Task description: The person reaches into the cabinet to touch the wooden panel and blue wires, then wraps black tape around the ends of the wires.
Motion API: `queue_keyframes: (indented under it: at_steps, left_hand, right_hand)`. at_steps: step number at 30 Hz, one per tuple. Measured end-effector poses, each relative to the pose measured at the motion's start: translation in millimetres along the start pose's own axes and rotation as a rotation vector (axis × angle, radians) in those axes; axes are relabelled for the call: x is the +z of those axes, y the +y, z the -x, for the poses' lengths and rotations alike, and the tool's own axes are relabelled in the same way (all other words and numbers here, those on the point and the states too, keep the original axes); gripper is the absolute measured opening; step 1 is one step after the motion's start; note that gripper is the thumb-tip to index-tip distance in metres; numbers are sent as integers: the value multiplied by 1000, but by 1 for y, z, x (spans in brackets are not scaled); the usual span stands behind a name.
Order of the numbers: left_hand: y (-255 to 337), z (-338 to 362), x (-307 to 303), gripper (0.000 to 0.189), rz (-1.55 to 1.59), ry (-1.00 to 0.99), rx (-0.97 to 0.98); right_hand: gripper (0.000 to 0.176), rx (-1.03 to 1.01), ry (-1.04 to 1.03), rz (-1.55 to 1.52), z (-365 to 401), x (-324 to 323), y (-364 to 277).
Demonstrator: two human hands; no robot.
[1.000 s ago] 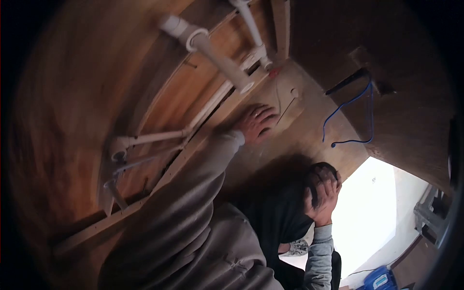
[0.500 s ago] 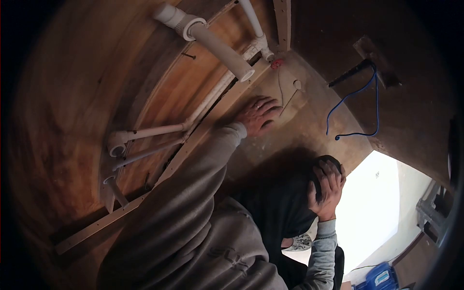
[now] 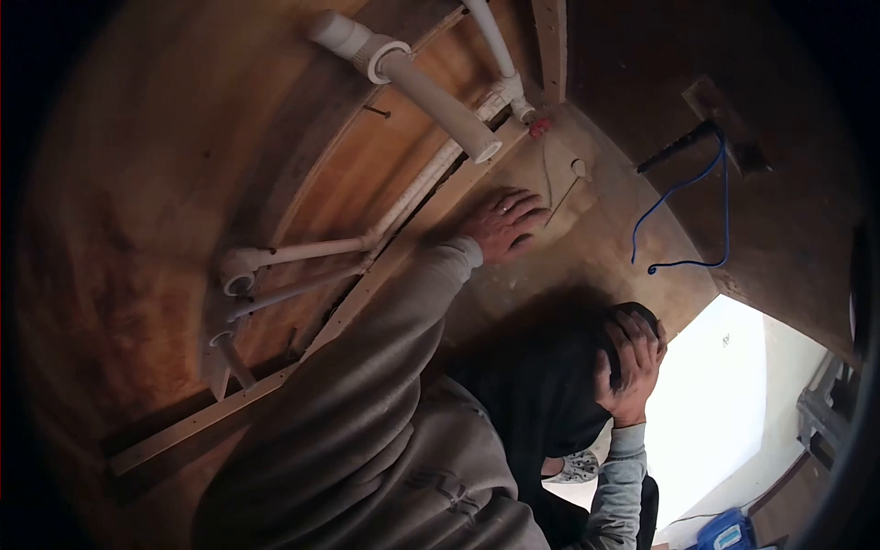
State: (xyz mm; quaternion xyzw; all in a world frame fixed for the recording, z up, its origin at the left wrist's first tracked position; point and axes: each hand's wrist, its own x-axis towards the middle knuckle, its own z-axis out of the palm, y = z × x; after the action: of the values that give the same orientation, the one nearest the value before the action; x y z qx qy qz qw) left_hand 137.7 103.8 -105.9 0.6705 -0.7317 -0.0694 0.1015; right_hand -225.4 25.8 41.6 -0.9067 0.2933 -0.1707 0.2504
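Two hands are busy, so neither is free to catch you. Your left hand (image 3: 502, 225) lies flat with fingers spread apart on the wooden panel (image 3: 568, 266), just below the open mouth of the large white drain pipe (image 3: 440, 96). Your right hand (image 3: 632, 367) is curled tight around a dark bundle (image 3: 550, 394), cloth by the look of it, well below that pipe and beside the bright opening (image 3: 706, 403). The main risk, as I judge it, is the braced palm sliding on the smooth board. Your knuckles would then strike the pipe's rim or the red fitting (image 3: 539, 126) just right of its mouth. A thin wire (image 3: 561, 194) runs close past your fingertips under the pipe, and a dragged finger could snag it. Your sleeve (image 3: 403, 312) lies along the wooden batten (image 3: 275, 380) that slants away from beneath the pipe. Leaning harder there could load the thin white pipes (image 3: 302, 249) below and left of the drain pipe and strain their joints. A screw (image 3: 376, 111) stands out just left of the pipe, ready to catch cloth. Well to the right hang a looped blue cable (image 3: 683, 220) and a black rod (image 3: 674, 148). The drain pipe itself crowds the space above your hand.
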Motion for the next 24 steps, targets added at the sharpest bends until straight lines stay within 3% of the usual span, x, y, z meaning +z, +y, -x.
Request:
queue_keyframes:
  at_steps: [24]
  left_hand:
    - [2,-1,-3,68,74,-69,-16]
  right_hand:
    - [40,-13,-11,-8,-1,0,0]
